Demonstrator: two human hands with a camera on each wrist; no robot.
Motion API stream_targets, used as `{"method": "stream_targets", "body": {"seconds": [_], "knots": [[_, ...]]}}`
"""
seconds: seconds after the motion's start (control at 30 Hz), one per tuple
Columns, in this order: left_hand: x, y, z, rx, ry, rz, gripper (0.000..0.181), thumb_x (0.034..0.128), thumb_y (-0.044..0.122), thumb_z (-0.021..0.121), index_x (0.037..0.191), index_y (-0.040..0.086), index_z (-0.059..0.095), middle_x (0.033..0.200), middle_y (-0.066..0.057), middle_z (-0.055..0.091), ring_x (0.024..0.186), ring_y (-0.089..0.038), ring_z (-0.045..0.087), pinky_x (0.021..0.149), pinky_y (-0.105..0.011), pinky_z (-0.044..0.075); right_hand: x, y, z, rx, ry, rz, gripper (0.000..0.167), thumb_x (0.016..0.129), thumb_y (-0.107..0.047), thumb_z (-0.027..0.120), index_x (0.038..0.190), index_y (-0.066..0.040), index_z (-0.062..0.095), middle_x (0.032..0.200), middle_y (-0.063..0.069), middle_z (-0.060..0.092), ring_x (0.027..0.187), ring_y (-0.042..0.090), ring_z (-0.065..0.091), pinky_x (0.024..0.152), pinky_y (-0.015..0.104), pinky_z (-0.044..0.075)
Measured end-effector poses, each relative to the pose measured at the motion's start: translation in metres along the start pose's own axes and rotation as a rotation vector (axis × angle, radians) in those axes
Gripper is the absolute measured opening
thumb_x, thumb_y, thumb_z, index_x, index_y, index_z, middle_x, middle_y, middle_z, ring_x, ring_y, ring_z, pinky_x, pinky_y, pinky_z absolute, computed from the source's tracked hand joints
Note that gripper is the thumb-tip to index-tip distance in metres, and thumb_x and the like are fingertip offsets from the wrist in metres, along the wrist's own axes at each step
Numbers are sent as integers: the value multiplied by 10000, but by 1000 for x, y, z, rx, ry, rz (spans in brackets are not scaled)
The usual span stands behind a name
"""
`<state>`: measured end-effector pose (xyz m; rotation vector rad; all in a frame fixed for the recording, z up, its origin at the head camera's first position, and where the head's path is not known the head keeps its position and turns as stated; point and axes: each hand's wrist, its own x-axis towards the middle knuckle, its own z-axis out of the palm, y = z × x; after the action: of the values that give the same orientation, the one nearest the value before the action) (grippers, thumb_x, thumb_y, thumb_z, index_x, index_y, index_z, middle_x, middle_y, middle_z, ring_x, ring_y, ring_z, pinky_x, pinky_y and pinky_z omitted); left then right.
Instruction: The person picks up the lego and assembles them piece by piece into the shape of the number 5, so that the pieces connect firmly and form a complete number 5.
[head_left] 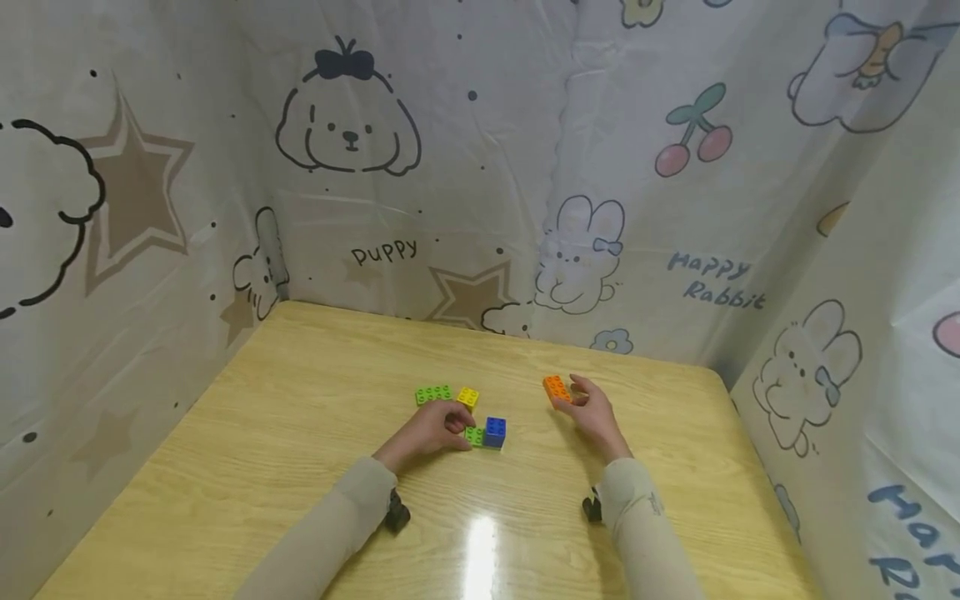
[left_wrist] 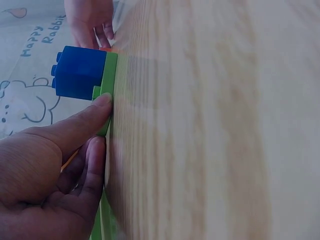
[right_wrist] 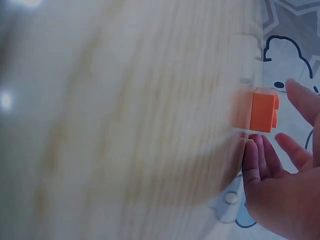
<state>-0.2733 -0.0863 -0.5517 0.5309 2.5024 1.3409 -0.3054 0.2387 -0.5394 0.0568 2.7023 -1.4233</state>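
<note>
A blue block [head_left: 495, 432] [left_wrist: 80, 72] stands on the right end of a flat green brick [head_left: 474, 436] [left_wrist: 110, 72] on the table. My left hand [head_left: 433, 429] [left_wrist: 55, 175] pinches the green brick's left end between thumb and fingers. Farther right lies an orange brick [head_left: 557, 389] [right_wrist: 262, 111], studs up. My right hand [head_left: 595, 417] [right_wrist: 282, 170] is beside it, thumb and fingers spread around it; in the right wrist view a gap shows between thumb and brick.
Behind my left hand lie a second green brick [head_left: 433, 395] and a yellow brick [head_left: 468, 397]. The wooden table [head_left: 300, 375] ends at a printed curtain [head_left: 480, 167] at the back and sides.
</note>
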Motion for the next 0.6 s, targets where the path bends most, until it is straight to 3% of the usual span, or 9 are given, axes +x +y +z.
{"method": "stream_targets", "body": {"seconds": [0.6], "knots": [[-1, 2, 0, 19, 3, -12, 291, 820, 135, 888, 1077, 103, 755, 1000, -4, 688, 911, -121, 623, 853, -318, 569, 6, -1, 8, -20, 18, 8, 588, 931, -57, 753, 1472, 0, 529, 1428, 236, 571, 1200, 351, 591, 980, 435, 527]]}}
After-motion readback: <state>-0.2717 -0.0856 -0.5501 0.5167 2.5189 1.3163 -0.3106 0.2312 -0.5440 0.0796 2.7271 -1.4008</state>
